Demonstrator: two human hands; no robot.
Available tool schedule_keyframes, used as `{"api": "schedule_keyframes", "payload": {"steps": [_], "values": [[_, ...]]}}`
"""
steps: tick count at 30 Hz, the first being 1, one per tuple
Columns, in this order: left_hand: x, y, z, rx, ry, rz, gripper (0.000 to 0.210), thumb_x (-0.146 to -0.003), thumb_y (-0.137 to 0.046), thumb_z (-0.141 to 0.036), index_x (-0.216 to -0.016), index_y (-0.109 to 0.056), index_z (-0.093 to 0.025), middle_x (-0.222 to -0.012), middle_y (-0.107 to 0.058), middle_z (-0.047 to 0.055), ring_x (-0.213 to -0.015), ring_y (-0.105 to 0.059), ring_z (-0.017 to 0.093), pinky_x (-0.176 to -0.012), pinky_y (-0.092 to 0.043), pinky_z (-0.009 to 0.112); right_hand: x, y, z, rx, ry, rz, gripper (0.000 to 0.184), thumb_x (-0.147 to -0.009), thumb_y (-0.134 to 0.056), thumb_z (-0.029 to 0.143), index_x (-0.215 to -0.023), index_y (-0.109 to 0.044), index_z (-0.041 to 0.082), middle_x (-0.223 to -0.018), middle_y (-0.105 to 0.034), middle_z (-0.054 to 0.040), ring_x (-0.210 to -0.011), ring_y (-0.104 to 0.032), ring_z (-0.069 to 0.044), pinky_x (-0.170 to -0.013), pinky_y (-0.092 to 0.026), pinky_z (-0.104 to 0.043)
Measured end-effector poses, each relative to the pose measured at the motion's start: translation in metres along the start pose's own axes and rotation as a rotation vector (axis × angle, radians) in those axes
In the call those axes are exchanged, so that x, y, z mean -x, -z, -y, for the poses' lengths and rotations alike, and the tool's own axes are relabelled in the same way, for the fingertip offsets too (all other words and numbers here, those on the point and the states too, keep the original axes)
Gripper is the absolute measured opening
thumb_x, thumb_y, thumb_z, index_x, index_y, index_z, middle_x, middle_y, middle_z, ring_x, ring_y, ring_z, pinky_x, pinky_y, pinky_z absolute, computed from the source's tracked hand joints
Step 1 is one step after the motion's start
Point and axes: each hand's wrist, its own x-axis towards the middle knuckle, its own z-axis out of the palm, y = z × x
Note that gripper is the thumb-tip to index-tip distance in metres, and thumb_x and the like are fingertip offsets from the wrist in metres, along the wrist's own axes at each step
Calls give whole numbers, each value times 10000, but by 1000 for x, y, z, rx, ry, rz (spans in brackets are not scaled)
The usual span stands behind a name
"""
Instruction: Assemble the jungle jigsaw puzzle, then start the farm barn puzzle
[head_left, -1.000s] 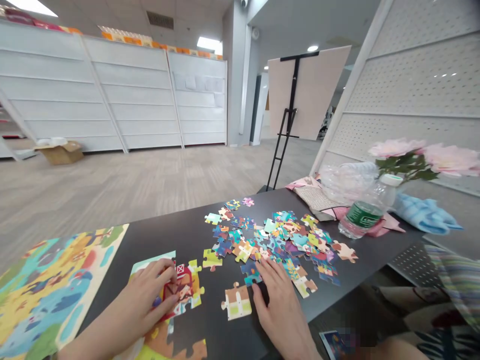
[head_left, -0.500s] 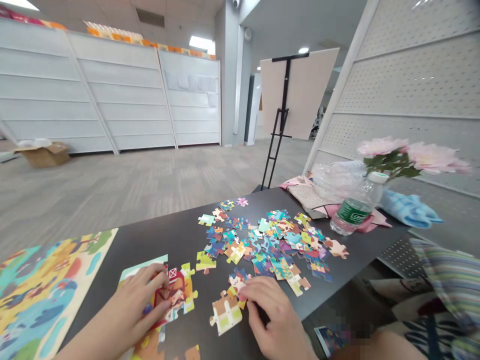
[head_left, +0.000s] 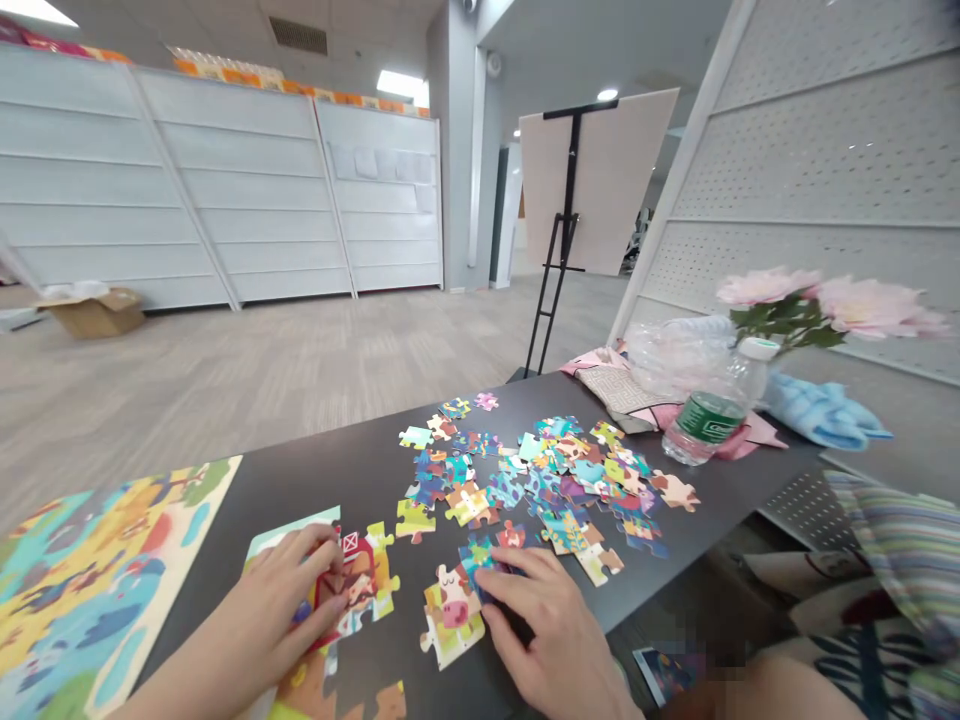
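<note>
My left hand (head_left: 300,590) lies spread over a joined jigsaw section with a red barn (head_left: 352,565), covering its middle. My right hand (head_left: 544,625) is just right of a jigsaw piece with a cow's face (head_left: 452,605), which lies over a green and white fence piece (head_left: 450,650); whether the two interlock I cannot tell. Its bent fingertips touch a blue jigsaw piece (head_left: 478,555), while the thumb stands apart below. A red jigsaw piece (head_left: 514,535) shows beyond the fingers. Past that hand spreads a loose heap of puzzle pieces (head_left: 555,475).
A colourful picture sheet (head_left: 97,590) lies on the left of the dark table (head_left: 300,460). A water bottle (head_left: 709,415), pink flowers (head_left: 855,300) and a blue cloth (head_left: 825,410) stand or lie at the right end. An easel board (head_left: 600,185) stands behind.
The cow-face piece has come down and left over the fence piece, and my right fingers are off it, now on a blue piece. My left hand stays on the barn section.
</note>
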Motion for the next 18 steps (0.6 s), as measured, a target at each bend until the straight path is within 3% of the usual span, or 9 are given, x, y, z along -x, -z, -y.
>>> {"api": "schedule_keyframes", "payload": {"steps": [5,7,10,13,18], "values": [[0,1,-2,12,1,6,264,-963,-539,-490,-1092,-639,-283,-1283,-614,67,-1149,-625,256,-958,-548,368,3,-1,-4,18,-27,51,301,-929,-544,188,-1185,-695,231,-1156,-745,-44,-1170,-628,-230,-1012,-498,-389],[-1,2,-3,17,2,4,249,-967,-537,-482,-1063,-644,-279,-1266,-619,65,-1135,-628,252,-950,-551,362,3,-2,-6,48,-66,88,335,-954,-522,243,-1255,-670,246,-1271,-700,-49,-1248,-581,-246,-1058,-468,-426],[-1,4,-5,25,6,1,235,-972,-536,-467,-1050,-643,-273,-1249,-622,68,-1125,-626,250,-952,-547,361,-3,-1,-6,109,-115,160,550,-938,-559,509,-1446,-525,301,-1545,-464,-37,-1420,-398,-340,-1156,-325,-581],[-2,7,-9,40,19,36,236,-984,-518,-458,-1083,-633,-277,-1257,-611,72,-1142,-610,253,-968,-533,377,-13,-2,-1,152,-198,230,818,-871,-512,733,-1551,-362,305,-1631,-290,-19,-1495,-225,-399,-1188,-187,-654],[-3,9,-11,82,82,85,262,-987,-498,-490,-1107,-608,-284,-1303,-576,74,-1173,-584,269,-992,-510,412,-18,-1,4,134,-209,317,797,-907,-396,756,-1559,-343,302,-1611,-332,28,-1506,-195,-374,-1220,-92,-621]]}}
